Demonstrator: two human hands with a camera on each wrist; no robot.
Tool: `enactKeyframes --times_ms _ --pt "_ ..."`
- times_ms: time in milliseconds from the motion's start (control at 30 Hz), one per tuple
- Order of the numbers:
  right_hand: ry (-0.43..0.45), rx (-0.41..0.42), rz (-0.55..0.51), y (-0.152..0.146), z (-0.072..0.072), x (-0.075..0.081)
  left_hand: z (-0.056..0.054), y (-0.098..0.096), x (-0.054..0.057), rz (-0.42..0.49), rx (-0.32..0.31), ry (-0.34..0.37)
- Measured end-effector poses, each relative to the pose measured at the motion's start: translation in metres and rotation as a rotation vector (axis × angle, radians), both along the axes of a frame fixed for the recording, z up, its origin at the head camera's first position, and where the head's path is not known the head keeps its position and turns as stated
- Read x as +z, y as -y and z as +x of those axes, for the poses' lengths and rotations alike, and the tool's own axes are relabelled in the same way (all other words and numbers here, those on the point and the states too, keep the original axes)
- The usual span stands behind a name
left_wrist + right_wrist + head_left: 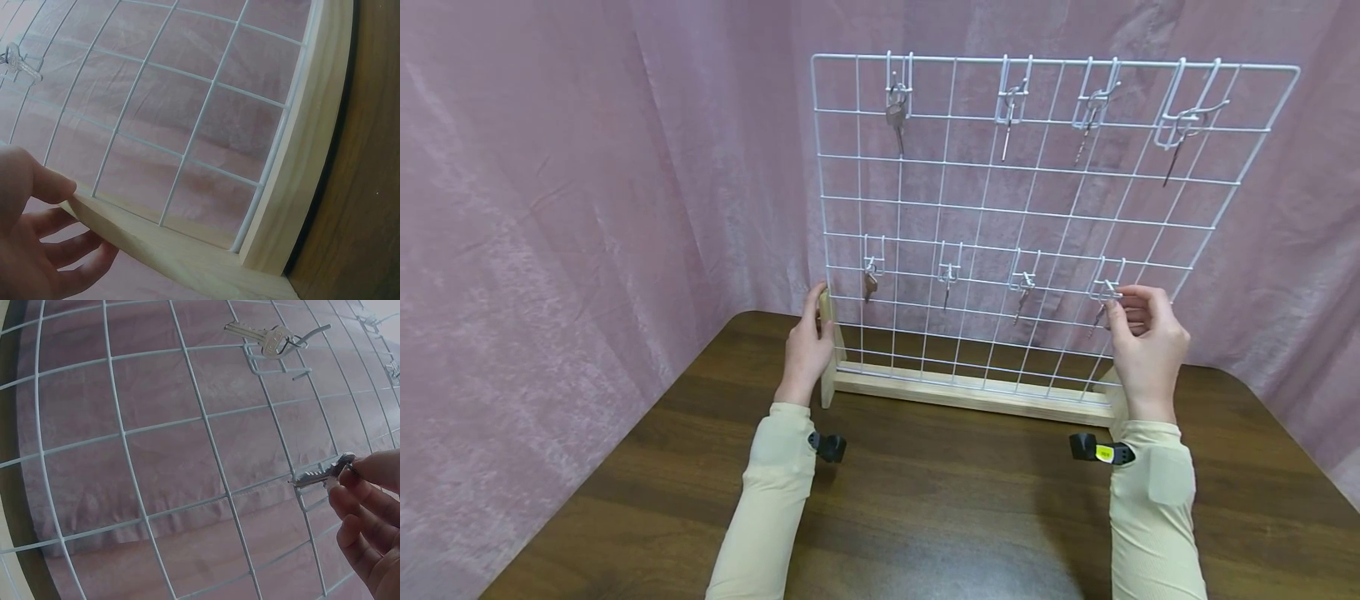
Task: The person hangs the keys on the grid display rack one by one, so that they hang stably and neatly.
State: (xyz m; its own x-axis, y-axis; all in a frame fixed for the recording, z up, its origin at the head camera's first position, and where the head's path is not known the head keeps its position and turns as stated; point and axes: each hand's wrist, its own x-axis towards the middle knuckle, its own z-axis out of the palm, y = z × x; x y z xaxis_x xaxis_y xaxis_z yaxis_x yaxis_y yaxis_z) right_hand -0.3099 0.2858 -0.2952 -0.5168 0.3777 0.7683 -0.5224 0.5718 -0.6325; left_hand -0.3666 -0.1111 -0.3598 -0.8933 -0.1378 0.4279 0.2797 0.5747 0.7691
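A white wire grid [955,58] stands upright in a wooden base [955,398], with several keys hanging from its white hooks in two rows. At its left side, my left hand [808,350] grips the wooden side support [131,231], thumb on one face and fingers on the other. My right hand [1152,350] is at the lower right hook [1105,287]. Between thumb and forefinger it pinches a silver key [315,478] by its ring end, the blade pointing toward the grid. Part of the ring is hidden behind the fingertips.
Above the right hand, another key [275,340] hangs from its hook in the right wrist view. The rack stands on a brown wooden table [940,508]. A pink curtain [550,208] hangs behind and to both sides.
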Motion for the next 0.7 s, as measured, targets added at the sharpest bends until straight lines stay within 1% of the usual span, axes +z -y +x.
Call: enactKeyframes --times_ms 200,467,700 --pt "0.016 -0.013 0.036 -0.0005 -0.0001 -0.0019 -0.0015 0.0005 -0.0012 -0.009 -0.002 -0.003" --pt "-0.015 -0.045 0.084 -0.0017 -0.0016 -0.0015 -0.0012 0.0009 0.0014 -0.006 0.004 -0.004" --pt "-0.006 -0.053 0.103 -0.0033 -0.0024 -0.0033 0.0005 0.0003 0.0012 -0.001 -0.008 0.01"
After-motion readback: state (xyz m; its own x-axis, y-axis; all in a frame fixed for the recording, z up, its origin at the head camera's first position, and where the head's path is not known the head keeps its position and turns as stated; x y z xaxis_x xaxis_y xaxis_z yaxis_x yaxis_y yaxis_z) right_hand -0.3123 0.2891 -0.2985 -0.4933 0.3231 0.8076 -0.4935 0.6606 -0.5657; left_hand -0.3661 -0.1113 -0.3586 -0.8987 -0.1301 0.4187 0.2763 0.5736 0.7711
